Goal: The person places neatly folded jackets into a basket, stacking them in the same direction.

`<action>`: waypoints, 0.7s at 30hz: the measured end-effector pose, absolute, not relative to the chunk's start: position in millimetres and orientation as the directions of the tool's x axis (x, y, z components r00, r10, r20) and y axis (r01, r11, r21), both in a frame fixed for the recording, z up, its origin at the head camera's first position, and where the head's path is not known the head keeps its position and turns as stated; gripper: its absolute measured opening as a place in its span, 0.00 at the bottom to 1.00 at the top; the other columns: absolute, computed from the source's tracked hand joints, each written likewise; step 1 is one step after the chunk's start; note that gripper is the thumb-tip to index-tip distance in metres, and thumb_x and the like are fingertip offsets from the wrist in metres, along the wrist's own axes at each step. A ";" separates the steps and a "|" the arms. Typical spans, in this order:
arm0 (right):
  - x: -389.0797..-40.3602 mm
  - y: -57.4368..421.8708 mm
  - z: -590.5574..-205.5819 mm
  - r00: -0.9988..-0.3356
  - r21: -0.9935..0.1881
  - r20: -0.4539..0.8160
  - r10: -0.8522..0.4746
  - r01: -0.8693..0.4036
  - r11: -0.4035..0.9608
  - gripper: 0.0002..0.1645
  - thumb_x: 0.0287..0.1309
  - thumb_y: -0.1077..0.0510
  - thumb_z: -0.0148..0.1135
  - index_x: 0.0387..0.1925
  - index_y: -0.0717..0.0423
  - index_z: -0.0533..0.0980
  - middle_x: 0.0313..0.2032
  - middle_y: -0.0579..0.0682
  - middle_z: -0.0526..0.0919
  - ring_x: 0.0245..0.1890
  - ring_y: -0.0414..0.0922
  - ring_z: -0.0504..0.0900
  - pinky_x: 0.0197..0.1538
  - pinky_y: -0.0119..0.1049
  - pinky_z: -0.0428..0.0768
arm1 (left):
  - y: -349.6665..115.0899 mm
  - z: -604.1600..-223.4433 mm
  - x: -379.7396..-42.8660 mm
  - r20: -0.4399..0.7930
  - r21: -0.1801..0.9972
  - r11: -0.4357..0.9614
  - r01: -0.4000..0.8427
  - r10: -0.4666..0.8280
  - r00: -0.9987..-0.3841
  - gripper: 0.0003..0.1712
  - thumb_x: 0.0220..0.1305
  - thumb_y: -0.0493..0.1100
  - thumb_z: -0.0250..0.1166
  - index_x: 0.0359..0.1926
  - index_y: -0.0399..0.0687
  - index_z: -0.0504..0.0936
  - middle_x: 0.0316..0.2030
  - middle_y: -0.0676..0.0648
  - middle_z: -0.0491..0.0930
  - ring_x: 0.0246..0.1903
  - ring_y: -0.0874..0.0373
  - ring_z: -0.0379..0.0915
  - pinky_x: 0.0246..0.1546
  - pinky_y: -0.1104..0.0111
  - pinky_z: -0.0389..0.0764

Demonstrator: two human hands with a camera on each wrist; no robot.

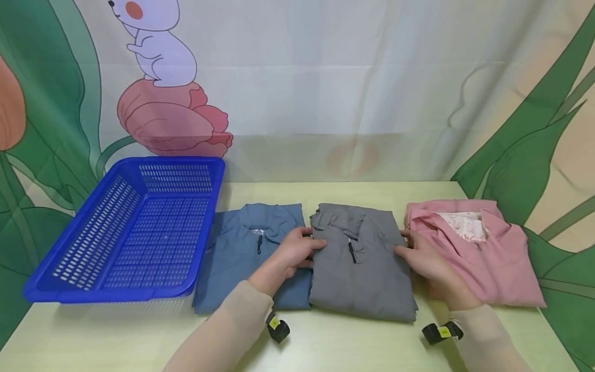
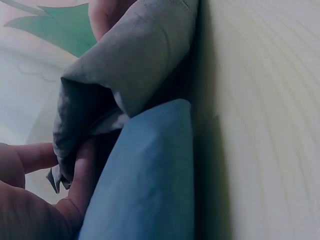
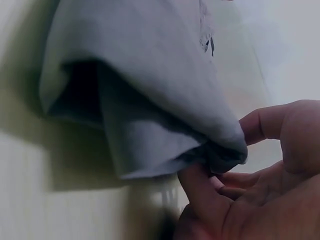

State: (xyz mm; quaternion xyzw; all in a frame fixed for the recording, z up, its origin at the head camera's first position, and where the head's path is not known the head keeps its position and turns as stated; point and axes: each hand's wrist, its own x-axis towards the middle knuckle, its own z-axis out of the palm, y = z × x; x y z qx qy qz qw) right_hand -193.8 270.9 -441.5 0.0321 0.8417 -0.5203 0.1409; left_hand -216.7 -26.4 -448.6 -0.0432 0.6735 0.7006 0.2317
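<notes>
A folded grey jacket (image 1: 360,289) with a collar and a black zip pull lies between both hands. My left hand (image 1: 296,250) grips its left edge, thumb on top and fingers underneath, as the left wrist view shows. On the opposite edge, my right hand (image 1: 425,261) pinches the cloth; the right wrist view shows thumb and fingers (image 3: 200,192) around the folded layers. A folded blue jacket (image 1: 228,274) lies just left of the grey one, partly beneath my left forearm. To the right is a folded pink garment (image 1: 506,263) with a pale patterned lining at the neck.
A blue plastic basket (image 1: 202,258) with perforated walls stands at the left of the pale wooden table (image 1: 353,346), with nothing in it. Behind the table hangs a printed curtain (image 1: 297,93). Black straps with small devices (image 1: 278,328) sit at both wrists.
</notes>
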 end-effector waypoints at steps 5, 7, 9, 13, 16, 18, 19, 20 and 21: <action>-192.1 272.6 -436.3 -0.974 -0.863 -0.194 -0.120 0.112 0.492 0.37 0.70 0.63 0.54 0.74 0.73 0.54 0.65 0.72 0.69 0.62 0.59 0.70 0.62 0.51 0.71 | -24.3 -446.5 -214.2 -0.364 0.929 0.037 -0.367 0.259 -0.895 0.38 0.71 0.37 0.65 0.76 0.34 0.59 0.50 0.36 0.81 0.42 0.49 0.83 0.38 0.60 0.86; -190.9 272.6 -433.5 -0.977 -0.853 -0.177 -0.122 0.090 0.514 0.37 0.69 0.64 0.55 0.73 0.73 0.55 0.62 0.72 0.71 0.60 0.59 0.71 0.59 0.50 0.73 | -22.9 -445.8 -213.2 -0.361 0.931 0.042 -0.362 0.251 -0.898 0.38 0.70 0.37 0.66 0.75 0.34 0.61 0.49 0.37 0.81 0.39 0.52 0.82 0.34 0.62 0.85; -189.8 272.4 -430.9 -0.976 -0.851 -0.183 -0.117 0.098 0.517 0.37 0.69 0.64 0.55 0.74 0.72 0.55 0.61 0.71 0.72 0.58 0.58 0.72 0.57 0.48 0.74 | -21.6 -445.5 -212.4 -0.364 0.930 0.039 -0.366 0.239 -0.900 0.37 0.69 0.36 0.67 0.74 0.35 0.62 0.49 0.38 0.81 0.38 0.53 0.81 0.32 0.64 0.84; -188.1 272.0 -427.7 -0.975 -0.838 -0.199 -0.098 0.118 0.533 0.37 0.69 0.63 0.56 0.74 0.69 0.56 0.57 0.68 0.74 0.54 0.56 0.74 0.52 0.44 0.76 | -19.1 -445.2 -210.5 -0.385 0.921 0.024 -0.390 0.217 -0.897 0.41 0.69 0.37 0.68 0.76 0.34 0.59 0.51 0.36 0.81 0.40 0.52 0.82 0.32 0.65 0.84; -187.5 272.0 -427.1 -0.976 -0.840 -0.196 -0.092 0.119 0.530 0.37 0.68 0.64 0.56 0.74 0.69 0.57 0.55 0.67 0.75 0.52 0.56 0.74 0.50 0.42 0.76 | -17.4 -443.9 -208.1 -0.405 0.911 0.007 -0.412 0.210 -0.890 0.43 0.69 0.39 0.68 0.77 0.32 0.56 0.52 0.36 0.81 0.42 0.51 0.82 0.36 0.64 0.85; -187.2 272.3 -427.4 -0.977 -0.846 -0.192 -0.091 0.118 0.520 0.37 0.68 0.64 0.56 0.74 0.69 0.57 0.55 0.67 0.75 0.52 0.56 0.74 0.50 0.42 0.76 | -16.1 -443.3 -206.7 -0.403 0.910 0.000 -0.414 0.224 -0.887 0.40 0.70 0.39 0.67 0.75 0.30 0.59 0.51 0.36 0.82 0.41 0.51 0.83 0.38 0.63 0.86; -187.1 272.6 -427.5 -0.978 -0.845 -0.187 -0.090 0.114 0.522 0.37 0.68 0.64 0.57 0.74 0.69 0.58 0.55 0.67 0.75 0.52 0.56 0.74 0.51 0.43 0.76 | -15.4 -443.1 -206.2 -0.401 0.910 -0.005 -0.414 0.235 -0.885 0.38 0.71 0.39 0.67 0.73 0.29 0.62 0.50 0.36 0.82 0.40 0.52 0.84 0.39 0.63 0.86; -187.1 272.8 -427.8 -0.980 -0.844 -0.181 -0.089 0.108 0.525 0.37 0.67 0.64 0.57 0.73 0.69 0.58 0.56 0.68 0.75 0.53 0.56 0.74 0.52 0.44 0.75 | -14.8 -443.1 -205.9 -0.397 0.911 -0.008 -0.412 0.246 -0.884 0.35 0.71 0.39 0.67 0.72 0.29 0.65 0.49 0.37 0.83 0.39 0.54 0.84 0.39 0.63 0.86; -187.1 273.0 -428.1 -0.980 -0.843 -0.177 -0.088 0.105 0.528 0.37 0.67 0.64 0.57 0.73 0.69 0.58 0.56 0.68 0.75 0.53 0.57 0.74 0.53 0.45 0.75 | -14.3 -443.2 -205.7 -0.392 0.913 -0.011 -0.408 0.257 -0.883 0.31 0.71 0.39 0.67 0.69 0.29 0.68 0.47 0.38 0.84 0.37 0.55 0.84 0.38 0.63 0.86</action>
